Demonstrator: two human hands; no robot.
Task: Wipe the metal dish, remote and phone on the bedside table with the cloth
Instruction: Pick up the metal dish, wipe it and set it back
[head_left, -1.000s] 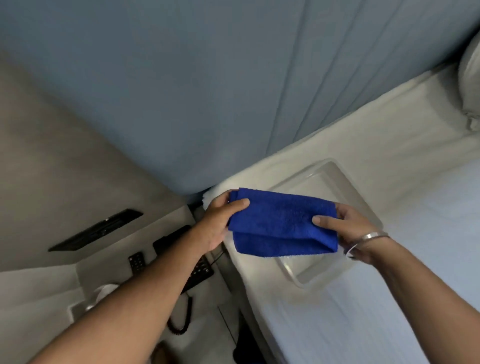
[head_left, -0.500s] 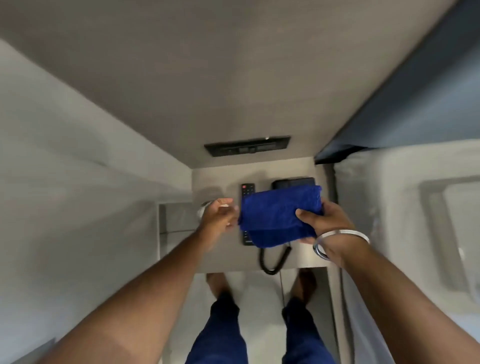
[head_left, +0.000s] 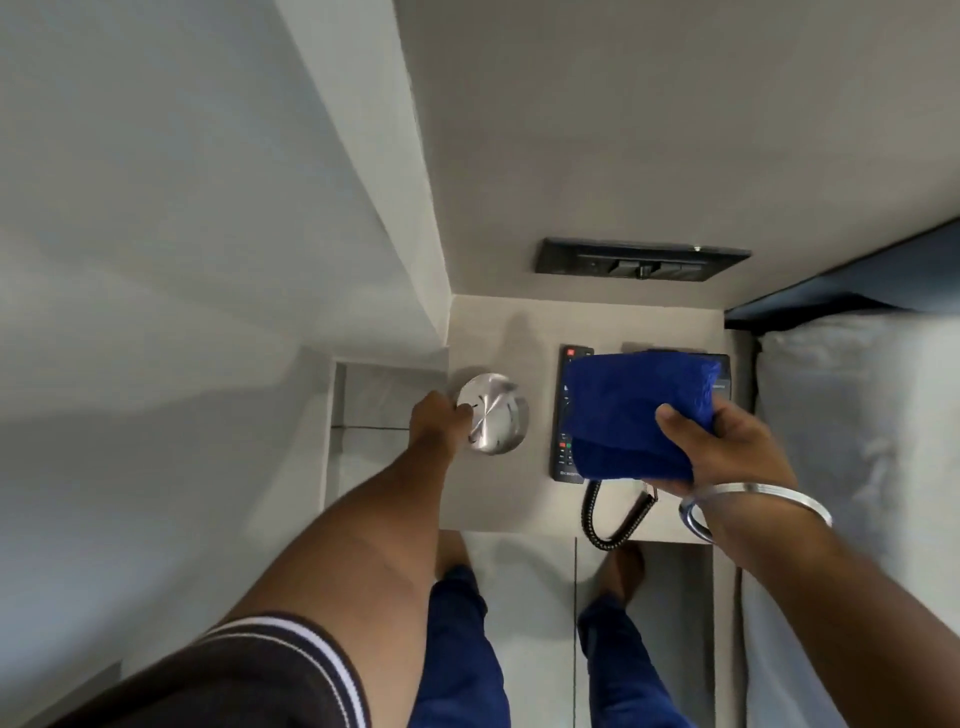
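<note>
Our left hand (head_left: 436, 423) closes its fingers on the near-left rim of the metal dish (head_left: 493, 413), which sits by the left edge of the bedside table (head_left: 498, 499). Half a second ago that hand was at the cloth; now it has let go and dropped to the dish. Our right hand (head_left: 727, 447) pinches the folded cloth (head_left: 628, 415) alone, above the remote (head_left: 563, 415) and the phone (head_left: 722, 371). The dish looks light, stiff and slick, so we judge the rim the safest hold.
</note>
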